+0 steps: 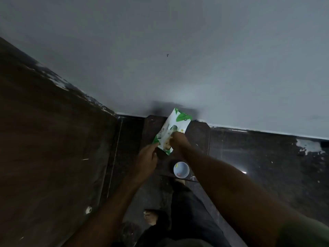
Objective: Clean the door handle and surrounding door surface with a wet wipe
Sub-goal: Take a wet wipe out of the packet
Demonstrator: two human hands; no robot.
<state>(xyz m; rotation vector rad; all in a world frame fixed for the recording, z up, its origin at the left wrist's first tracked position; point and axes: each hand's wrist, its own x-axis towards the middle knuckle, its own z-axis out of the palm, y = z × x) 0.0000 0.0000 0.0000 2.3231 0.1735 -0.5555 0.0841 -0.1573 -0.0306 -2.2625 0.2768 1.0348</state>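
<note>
A white and green pack of wet wipes (175, 125) lies tilted on a small dark stool (197, 132) against the wall. My left hand (147, 157) grips the pack's lower left corner. At the middle of the pack, my right hand (178, 139) has its fingers pinched on the top face; whether a wipe is between them is hidden. The dark wooden door (49, 148) fills the left side. Its handle is out of view.
A small white cup (181, 169) stands on the stool's near edge, just below my hands. The grey wall (195, 59) rises behind. My legs and a bare foot (151, 216) stand on the dark tiled floor (258, 166).
</note>
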